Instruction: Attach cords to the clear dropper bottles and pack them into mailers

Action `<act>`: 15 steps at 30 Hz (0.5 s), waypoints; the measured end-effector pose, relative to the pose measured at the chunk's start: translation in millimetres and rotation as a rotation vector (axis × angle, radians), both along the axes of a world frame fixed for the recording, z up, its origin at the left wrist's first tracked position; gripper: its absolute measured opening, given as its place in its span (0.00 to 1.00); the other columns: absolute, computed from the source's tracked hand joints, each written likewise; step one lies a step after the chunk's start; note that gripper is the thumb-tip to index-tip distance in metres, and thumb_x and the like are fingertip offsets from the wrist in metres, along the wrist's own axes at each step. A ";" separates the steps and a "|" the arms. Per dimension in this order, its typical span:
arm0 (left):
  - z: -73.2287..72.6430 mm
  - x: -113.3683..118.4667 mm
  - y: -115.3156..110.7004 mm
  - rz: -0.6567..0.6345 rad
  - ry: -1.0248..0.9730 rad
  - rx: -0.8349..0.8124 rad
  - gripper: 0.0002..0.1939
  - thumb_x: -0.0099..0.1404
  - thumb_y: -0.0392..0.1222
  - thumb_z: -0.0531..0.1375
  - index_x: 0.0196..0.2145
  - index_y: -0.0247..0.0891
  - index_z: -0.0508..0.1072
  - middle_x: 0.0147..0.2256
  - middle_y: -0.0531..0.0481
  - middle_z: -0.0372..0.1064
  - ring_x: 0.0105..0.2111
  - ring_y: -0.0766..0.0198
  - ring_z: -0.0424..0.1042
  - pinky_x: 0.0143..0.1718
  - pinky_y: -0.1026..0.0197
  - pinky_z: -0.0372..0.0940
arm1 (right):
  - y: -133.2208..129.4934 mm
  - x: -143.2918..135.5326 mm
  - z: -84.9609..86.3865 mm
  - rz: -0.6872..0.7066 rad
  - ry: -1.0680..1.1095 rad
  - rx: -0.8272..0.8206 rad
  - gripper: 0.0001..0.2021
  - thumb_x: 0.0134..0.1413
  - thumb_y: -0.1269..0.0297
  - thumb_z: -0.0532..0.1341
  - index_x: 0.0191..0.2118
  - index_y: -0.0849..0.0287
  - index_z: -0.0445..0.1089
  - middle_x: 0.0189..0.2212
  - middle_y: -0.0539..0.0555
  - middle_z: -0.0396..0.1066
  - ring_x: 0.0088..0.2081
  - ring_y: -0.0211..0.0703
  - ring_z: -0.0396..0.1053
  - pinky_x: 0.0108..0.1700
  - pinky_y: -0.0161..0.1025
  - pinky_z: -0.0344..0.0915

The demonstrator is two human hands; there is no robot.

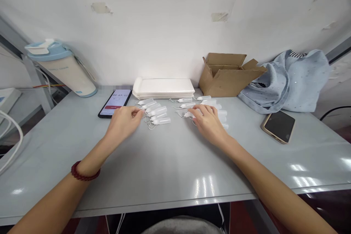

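Small white-capped clear bottles with thin strings lie in two groups on the grey table. At the left edge of the left group of bottles (161, 121) is my left hand (124, 121), its fingers pressed together near the caps and strings; what they hold, if anything, is too small to tell. My right hand (210, 122) rests over the right group of bottles (185, 100), fingers spread and curved down, and hides part of several bottles. Between and behind the groups sits a stack of white flat trays or envelopes (164, 87).
A phone with a running timer (113, 103) lies at the left, near a cream and blue tumbler (65, 69). An open cardboard box (227, 80), a light blue cloth bag (298, 80) and a dark-screened phone (279, 126) are at the right. The grey table (164, 168) ends near me.
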State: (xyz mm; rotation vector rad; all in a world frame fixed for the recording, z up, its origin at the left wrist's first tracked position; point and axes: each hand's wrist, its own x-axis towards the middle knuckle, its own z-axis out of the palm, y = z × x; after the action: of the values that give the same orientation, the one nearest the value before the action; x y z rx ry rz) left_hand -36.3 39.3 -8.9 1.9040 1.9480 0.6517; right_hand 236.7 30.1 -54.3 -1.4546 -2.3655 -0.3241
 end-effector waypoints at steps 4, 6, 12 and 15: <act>3.3 8.2 -8.9 -0.012 0.180 0.093 0.15 0.62 0.47 0.50 0.32 0.38 0.74 0.28 0.48 0.74 0.27 0.57 0.69 0.27 0.61 0.55 | 0.9 0.3 -4.2 0.039 0.078 0.022 0.19 0.54 0.81 0.50 0.48 0.61 0.67 0.42 0.61 0.65 0.41 0.48 0.63 0.47 0.50 0.59; 4.7 13.6 -15.0 -0.053 0.206 0.140 0.15 0.64 0.46 0.49 0.32 0.38 0.73 0.29 0.48 0.73 0.27 0.58 0.68 0.27 0.61 0.55 | 0.1 0.4 -4.0 0.079 0.163 0.010 0.18 0.56 0.80 0.49 0.47 0.58 0.68 0.41 0.60 0.64 0.40 0.47 0.63 0.44 0.48 0.61; 3.1 26.9 -29.3 -0.251 -0.014 0.109 0.15 0.65 0.47 0.50 0.36 0.37 0.72 0.28 0.49 0.71 0.27 0.61 0.67 0.29 0.62 0.59 | -11.0 -4.9 15.9 0.182 0.580 0.022 0.11 0.60 0.70 0.52 0.44 0.53 0.68 0.39 0.56 0.64 0.40 0.46 0.66 0.40 0.45 0.65; 1.3 30.9 -32.3 -0.282 -0.187 0.008 0.18 0.64 0.50 0.52 0.45 0.36 0.70 0.30 0.50 0.71 0.26 0.63 0.68 0.29 0.63 0.62 | -18.3 -9.6 26.4 0.186 0.715 -0.081 0.08 0.59 0.66 0.55 0.43 0.52 0.69 0.39 0.55 0.66 0.41 0.46 0.66 0.43 0.46 0.65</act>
State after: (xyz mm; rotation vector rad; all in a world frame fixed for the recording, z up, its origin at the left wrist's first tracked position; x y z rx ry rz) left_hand -5.4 7.0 -7.6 1.9933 1.5295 0.7236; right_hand 227.1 11.9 -27.8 -1.1137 -1.9053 0.3008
